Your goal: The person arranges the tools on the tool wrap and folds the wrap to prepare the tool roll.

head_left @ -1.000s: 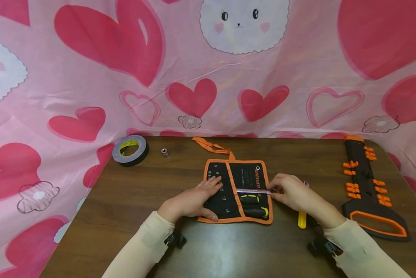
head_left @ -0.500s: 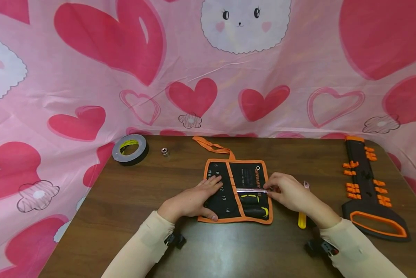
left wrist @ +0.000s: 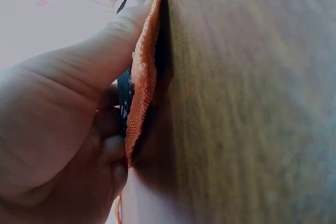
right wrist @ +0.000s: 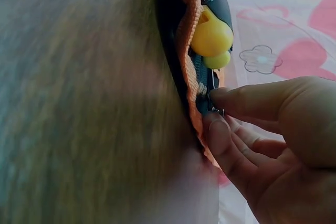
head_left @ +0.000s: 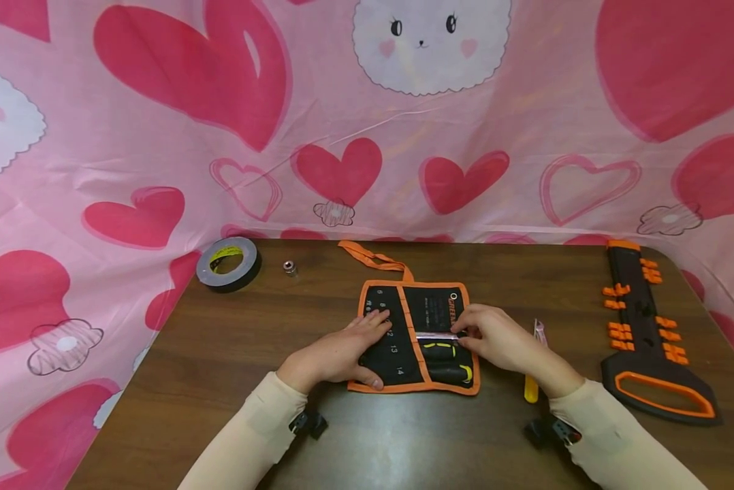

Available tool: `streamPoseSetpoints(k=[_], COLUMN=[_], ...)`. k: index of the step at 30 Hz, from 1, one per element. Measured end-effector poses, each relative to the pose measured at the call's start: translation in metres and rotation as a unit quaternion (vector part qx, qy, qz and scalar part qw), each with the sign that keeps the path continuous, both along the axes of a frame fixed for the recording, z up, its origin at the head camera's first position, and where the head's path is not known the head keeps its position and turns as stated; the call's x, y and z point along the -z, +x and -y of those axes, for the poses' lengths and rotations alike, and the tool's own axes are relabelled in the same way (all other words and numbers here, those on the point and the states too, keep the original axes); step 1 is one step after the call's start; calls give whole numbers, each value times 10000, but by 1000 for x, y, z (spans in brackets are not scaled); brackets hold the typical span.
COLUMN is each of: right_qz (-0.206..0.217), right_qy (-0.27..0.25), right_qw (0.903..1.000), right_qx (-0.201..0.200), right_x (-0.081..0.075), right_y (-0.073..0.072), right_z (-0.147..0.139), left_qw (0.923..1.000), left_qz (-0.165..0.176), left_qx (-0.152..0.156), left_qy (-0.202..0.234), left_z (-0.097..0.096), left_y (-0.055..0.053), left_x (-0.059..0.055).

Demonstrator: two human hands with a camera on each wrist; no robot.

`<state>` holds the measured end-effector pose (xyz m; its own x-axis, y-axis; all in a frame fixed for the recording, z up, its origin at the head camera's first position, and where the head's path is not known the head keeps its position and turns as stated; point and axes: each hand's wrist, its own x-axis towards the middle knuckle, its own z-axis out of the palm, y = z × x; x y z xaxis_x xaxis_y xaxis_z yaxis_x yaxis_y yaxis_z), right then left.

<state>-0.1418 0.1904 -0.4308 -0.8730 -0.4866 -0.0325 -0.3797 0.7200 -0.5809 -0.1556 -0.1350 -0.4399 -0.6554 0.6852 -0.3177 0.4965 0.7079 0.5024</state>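
A black tool pouch (head_left: 437, 306) with orange edging and printed size numbers lies unfolded on the table. My left hand (head_left: 340, 352) rests on its left half, fingers spread over the fabric and thumb near the lower edge, as the left wrist view also shows. With thumb and fingertips my right hand (head_left: 496, 338) pinches the end of a slim shiny wrench (head_left: 436, 335), which lies across the right half with its far end in the pocket. Below it, black-and-yellow tool handles (head_left: 449, 372) sit in the pouch; a yellow end (right wrist: 212, 38) shows in the right wrist view.
A yellow-handled tool (head_left: 531, 389) with a metal head lies partly behind my right wrist. Farther right is a black rack (head_left: 638, 306) with orange clips. At the back left are a tape roll (head_left: 244, 273) and a small metal socket (head_left: 289, 267). A heart-patterned cloth hangs behind.
My right hand has moved left over the pouch, and the wrench has slid farther into the pocket, so less of it shows. My left hand has stayed in place.
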Motion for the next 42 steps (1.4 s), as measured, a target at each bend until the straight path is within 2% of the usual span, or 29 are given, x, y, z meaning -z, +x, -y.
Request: streamPoseSetpoints(k=[12,27,37,42], right_qz=[326,441,216,136], right_qy=[-256,-441,-447,-466], right_qw=[9991,9981,9988,9987], right_qx=[-43,-20,-24,119], right_x=[3,8,8,7], right_y=[-7,-12,-6,1], right_z=[7,10,8,1], left_qw=[10000,10000,10000,9999], left_qz=[20,2,37,-20], left_qx=[11,-63,-38,77], left_qy=[51,-37,-8,85], left_z=[1,0,-1,1], left_y=[0,1,1,0], left_x=[-1,-2,-3,3])
